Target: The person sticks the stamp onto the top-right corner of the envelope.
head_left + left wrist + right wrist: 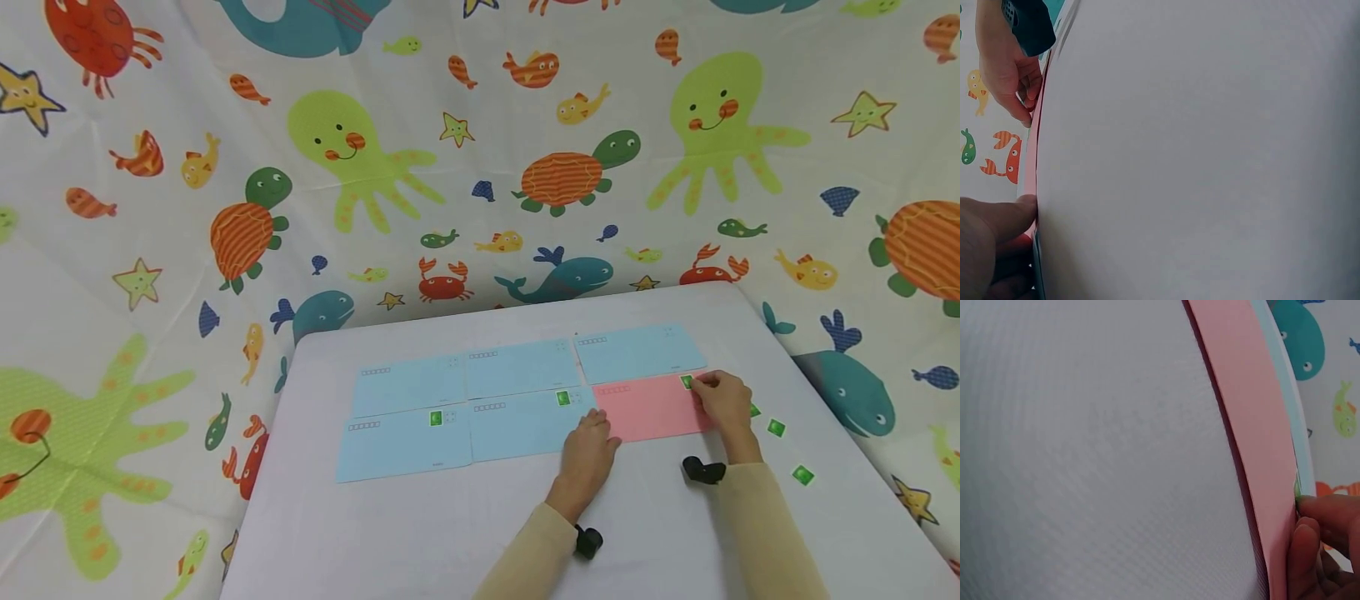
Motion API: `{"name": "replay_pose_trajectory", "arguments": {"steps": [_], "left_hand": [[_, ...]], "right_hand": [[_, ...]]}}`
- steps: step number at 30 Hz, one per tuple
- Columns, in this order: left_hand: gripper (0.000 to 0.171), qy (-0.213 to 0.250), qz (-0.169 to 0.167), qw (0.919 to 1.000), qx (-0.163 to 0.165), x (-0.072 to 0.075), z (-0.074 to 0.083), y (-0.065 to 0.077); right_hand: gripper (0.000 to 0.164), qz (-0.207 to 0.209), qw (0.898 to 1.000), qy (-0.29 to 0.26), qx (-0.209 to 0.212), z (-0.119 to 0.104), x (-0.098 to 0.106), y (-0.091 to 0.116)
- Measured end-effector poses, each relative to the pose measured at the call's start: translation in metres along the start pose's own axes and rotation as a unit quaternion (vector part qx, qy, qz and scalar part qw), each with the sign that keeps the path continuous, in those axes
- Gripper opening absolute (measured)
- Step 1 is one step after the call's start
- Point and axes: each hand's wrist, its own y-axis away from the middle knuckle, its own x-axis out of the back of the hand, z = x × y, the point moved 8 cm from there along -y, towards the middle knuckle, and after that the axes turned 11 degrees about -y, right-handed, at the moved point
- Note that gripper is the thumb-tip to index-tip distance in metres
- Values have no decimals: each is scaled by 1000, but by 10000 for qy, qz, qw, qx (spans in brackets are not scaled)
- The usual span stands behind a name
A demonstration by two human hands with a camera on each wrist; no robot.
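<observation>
A pink envelope (645, 408) lies on the white table at the right end of the front row. My left hand (588, 454) rests with its fingers on the envelope's left end, overlapping the neighbouring blue envelope (517, 433). At the pink envelope's upper right corner, my right hand (723, 408) pinches a small green stamp (687, 382) between thumb and finger. In the right wrist view the stamp (1297, 486) shows as a thin green edge at the fingertips, right at the pink paper. The left wrist view shows the left thumb (1013, 219) on the pink edge.
More blue envelopes (408, 385) lie in two rows, and two in the front row bear a green stamp (436, 418). Loose green stamps (802, 475) are scattered right of my right hand. A fabric with sea animals (480, 208) hangs behind the table (315, 533).
</observation>
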Motion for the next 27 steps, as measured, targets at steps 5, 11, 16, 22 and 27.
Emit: {"name": "replay_pose_trajectory", "arguments": {"steps": [5,11,16,22,27], "left_hand": [[28,-22,47,10000,-24,-1,0,0],[28,-32,62,10000,-64,2,1,1],[27,4,166,9998,-125,5,1,1],[25,18,265,9995,-180,6,1,0],[25,-66,318,9993,-202,6,1,1]], "right_hand": [[42,-62,9999,75,-29,0,-1,1],[41,-59,9999,117,68,-3,0,4],[39,-9,9995,111,298,-8,3,8],[45,22,9997,-138,188,-6,5,9],[50,-5,9996,-272,74,-2,7,8]]}}
